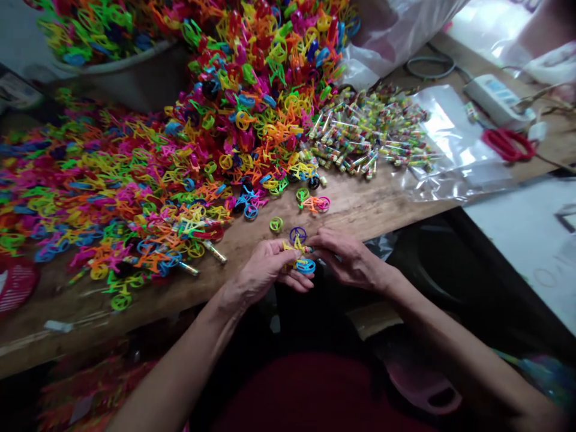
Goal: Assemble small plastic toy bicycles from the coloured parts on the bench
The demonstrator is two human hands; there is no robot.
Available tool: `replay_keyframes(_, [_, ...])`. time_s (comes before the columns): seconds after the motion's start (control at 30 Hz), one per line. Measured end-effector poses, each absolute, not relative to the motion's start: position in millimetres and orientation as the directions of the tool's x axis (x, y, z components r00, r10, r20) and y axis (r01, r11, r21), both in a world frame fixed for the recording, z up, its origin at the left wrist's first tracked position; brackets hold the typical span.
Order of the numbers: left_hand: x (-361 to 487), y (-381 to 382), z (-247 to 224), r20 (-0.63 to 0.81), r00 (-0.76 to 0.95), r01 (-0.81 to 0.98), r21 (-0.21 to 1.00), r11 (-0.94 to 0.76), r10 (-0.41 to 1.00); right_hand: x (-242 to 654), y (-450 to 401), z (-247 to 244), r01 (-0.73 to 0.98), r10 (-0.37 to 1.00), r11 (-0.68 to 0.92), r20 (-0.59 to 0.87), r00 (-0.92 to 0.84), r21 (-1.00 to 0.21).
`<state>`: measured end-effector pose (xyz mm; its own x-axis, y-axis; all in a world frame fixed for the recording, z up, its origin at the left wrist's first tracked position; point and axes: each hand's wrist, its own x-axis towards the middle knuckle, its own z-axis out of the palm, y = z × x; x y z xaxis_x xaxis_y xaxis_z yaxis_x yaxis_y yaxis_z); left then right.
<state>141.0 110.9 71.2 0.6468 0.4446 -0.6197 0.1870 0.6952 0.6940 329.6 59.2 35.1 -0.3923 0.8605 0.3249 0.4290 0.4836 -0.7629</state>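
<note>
My left hand (272,264) is closed on a yellow plastic toy bicycle (297,242) with a purple wheel (297,234) at its far end and a blue wheel (305,267) at its near end. The thumb presses on the frame. Against the bicycle's right side, my right hand (344,255) pinches a small tube (308,249) with a dark and reddish end; the fingers hide most of it. Just beyond the hands, on the wooden table (360,210), are a loose green wheel (276,224) and an orange toy bicycle (314,204) with green and pink wheels.
A large heap of coloured toy bicycles (148,162) covers the table's left and middle. Small filled tubes (355,135) lie in a pile at right, beside a clear plastic bag (454,138), red-handled scissors (508,145) and a power strip (498,101). A full tub (130,75) stands behind.
</note>
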Motion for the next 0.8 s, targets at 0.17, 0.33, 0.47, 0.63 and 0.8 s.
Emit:
replay_keyframes(0.17, [148, 110, 68, -0.591, 0.635, 0.188, 0.743, 0.643, 0.497, 338, 61, 39, 0.464, 0.869, 0.468, 0.295, -0.398, -0.752])
replay_keyframes(0.33, [147, 110, 74, -0.558, 0.654, 0.167, 0.765, 0.622, 0.510, 334, 62, 37, 0.385, 0.887, 0.420, 0.284, -0.363, -0.822])
replay_keyframes(0.47, [149, 107, 80, -0.541, 0.672, 0.080, 0.731, 0.677, 0.505, 329, 56, 30, 0.234, 0.950, 0.293, 0.255, -0.180, -0.927])
replay_keyframes(0.63, [147, 105, 73, -0.498, 0.687, -0.018, 0.716, 0.698, 0.529, 328, 51, 21, 0.022, 0.992, 0.111, 0.110, -0.058, -0.994])
replay_keyframes(0.8, [143, 103, 75, -0.510, 0.684, -0.023, 0.701, 0.713, 0.522, 326, 49, 19, -0.185, 0.999, -0.008, -0.001, -0.035, -0.983])
